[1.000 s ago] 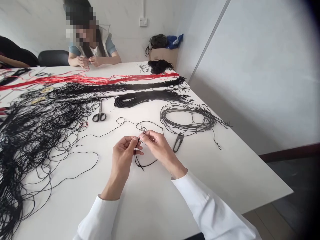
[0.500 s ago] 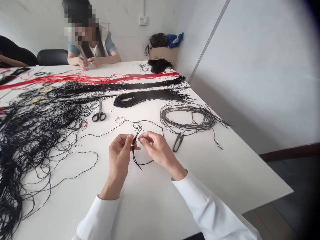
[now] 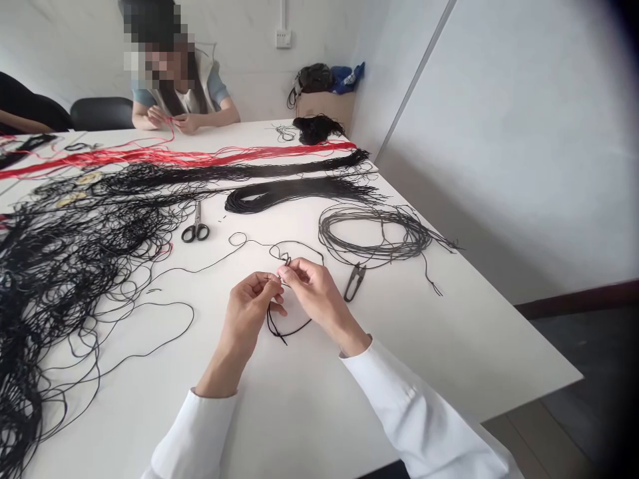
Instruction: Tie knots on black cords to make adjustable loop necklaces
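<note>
Above the white table, my left hand and my right hand meet with their fingertips nearly touching. Both are pinched on a black cord, whose small loops stick up above the fingers and whose doubled end hangs below them. The exact spot between the fingertips is hidden. A thin cord runs from there leftward toward a large black tangle. Small thread snips lie just right of my right hand, below a coil of black cord.
Black-handled scissors lie left of centre. Behind them stretch a black cord bundle and red cords. Across the table a person handles red cord. A bag sits on a box in the corner.
My left hand has moved slightly right, and my right hand now covers the cord's middle where my left thumb was. The person opposite has raised the red cord a little.
</note>
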The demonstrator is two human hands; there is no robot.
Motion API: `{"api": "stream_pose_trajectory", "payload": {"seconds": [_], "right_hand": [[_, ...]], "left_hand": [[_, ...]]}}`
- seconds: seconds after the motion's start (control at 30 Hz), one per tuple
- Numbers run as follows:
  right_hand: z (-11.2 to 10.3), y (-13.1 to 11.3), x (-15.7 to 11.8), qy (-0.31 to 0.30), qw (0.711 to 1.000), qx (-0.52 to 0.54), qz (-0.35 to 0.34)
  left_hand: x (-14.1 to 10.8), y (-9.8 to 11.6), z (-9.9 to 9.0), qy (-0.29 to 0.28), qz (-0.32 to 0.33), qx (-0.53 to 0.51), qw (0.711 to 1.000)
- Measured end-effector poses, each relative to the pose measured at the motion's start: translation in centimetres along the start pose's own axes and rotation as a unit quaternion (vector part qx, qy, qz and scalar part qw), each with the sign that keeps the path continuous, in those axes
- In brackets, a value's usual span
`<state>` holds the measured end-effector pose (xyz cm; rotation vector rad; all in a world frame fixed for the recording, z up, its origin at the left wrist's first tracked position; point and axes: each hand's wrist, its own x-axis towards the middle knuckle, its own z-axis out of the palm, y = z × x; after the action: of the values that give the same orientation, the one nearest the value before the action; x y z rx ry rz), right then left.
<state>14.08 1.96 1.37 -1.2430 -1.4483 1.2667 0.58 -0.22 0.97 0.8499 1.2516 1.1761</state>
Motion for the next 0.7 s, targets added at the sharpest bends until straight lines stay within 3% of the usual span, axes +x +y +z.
{"api": "stream_pose_trajectory", "payload": {"seconds": [0.13,0.33,0.5,0.7], "right_hand": [[0.01,0.01,0.19,0.035,0.999,0.018,0.006],[-0.47,0.61,0.0,-0.032,0.999,0.002,0.018],[-0.47,0.35,-0.3,-0.033,0.996,-0.078,-0.012],[-0.45,-0.2,-0.33,-0.038,0.993,-0.108,0.002]], "left_hand": [[0.07,0.0,0.22,0.007,0.003,0.003,1.0],[0.13,-0.1,-0.08,0.036,0.014,-0.039,0.998],[0.18,-0.33,-0.37,0.039,0.021,-0.037,0.998],[0.21,-0.5,-0.37,0.072,0.097,0.045,0.992]]}}
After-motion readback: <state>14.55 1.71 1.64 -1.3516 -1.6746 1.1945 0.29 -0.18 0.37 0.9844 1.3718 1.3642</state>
